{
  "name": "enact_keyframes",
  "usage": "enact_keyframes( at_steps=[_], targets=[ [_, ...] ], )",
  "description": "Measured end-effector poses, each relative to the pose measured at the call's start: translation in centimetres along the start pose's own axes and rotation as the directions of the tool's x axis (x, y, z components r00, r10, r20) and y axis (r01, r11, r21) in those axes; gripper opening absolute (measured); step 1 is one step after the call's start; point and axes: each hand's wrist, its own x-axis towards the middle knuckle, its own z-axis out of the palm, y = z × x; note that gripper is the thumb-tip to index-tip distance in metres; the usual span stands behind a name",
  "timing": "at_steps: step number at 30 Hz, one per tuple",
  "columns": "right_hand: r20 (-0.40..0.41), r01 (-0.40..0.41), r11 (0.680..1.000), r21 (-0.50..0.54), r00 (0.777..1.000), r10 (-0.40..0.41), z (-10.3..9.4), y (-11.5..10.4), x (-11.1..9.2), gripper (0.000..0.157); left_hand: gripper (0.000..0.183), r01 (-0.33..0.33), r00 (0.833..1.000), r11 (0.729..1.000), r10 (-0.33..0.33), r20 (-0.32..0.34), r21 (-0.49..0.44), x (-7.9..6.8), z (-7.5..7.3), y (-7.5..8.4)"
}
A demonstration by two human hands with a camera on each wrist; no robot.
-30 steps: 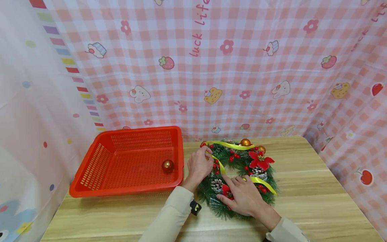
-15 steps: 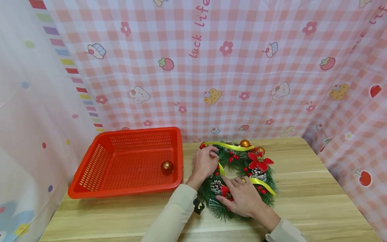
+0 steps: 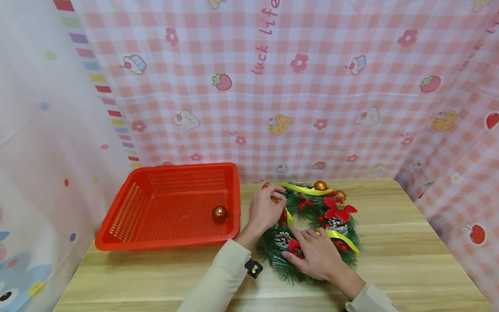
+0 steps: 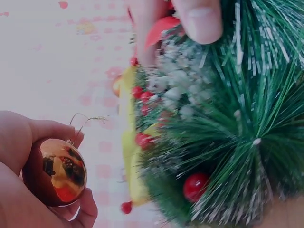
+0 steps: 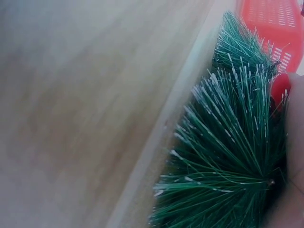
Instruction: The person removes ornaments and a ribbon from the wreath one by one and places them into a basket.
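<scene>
In the head view, a green Christmas wreath [image 3: 286, 264] with pinecones, red berries, red flowers and a yellow ribbon [image 3: 343, 239] lies on the table. Over its left side my left hand [image 3: 266, 210] holds a shiny copper-gold bauble [image 4: 59, 173]; a thin hanging loop [image 4: 85, 118] sticks up from the bauble's top. My right hand [image 3: 317, 255] grips the wreath's front, index finger stretched to the inner edge beside the ribbon and thumb across a red flower [image 3: 295, 248]. Two more gold baubles sit at the wreath's back right.
A red plastic basket [image 3: 167, 245] stands to the left on the wooden table [image 3: 405, 255], one copper bauble [image 3: 220, 213] inside it. Behind the table hangs a pink checked curtain [image 3: 249, 99].
My left hand has shifted a little to the right over the wreath with the bauble, and its fingers have turned. My right hand stays in place. The head view has swung slightly.
</scene>
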Motion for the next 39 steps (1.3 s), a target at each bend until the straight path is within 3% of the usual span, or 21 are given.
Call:
enact_keyframes(
  at_steps=[8, 24, 39],
  targets=[
    [-0.002, 0.0, 1.0, -0.004, 1.0, 0.0, -0.1, 0.0, -0.1, 0.08, 0.011, -0.038, 0.999, 0.998, 0.037, -0.021, -0.059, -0.7, -2.9, 0.3],
    [-0.045, 0.012, 1.0, -0.017, 0.999, -0.013, 0.0, 0.3, -0.7, 0.081, 0.01, -0.042, 0.99, 0.993, 0.026, -0.139, -0.107, -2.4, -8.2, -2.0],
    [-0.074, 0.035, 0.999, -0.011, 0.997, -0.036, 0.3, -0.3, -0.3, 0.082, 0.013, 0.049, 0.974, 0.992, -0.074, -0.213, -0.118, -3.8, -11.8, -5.0]
  ],
)
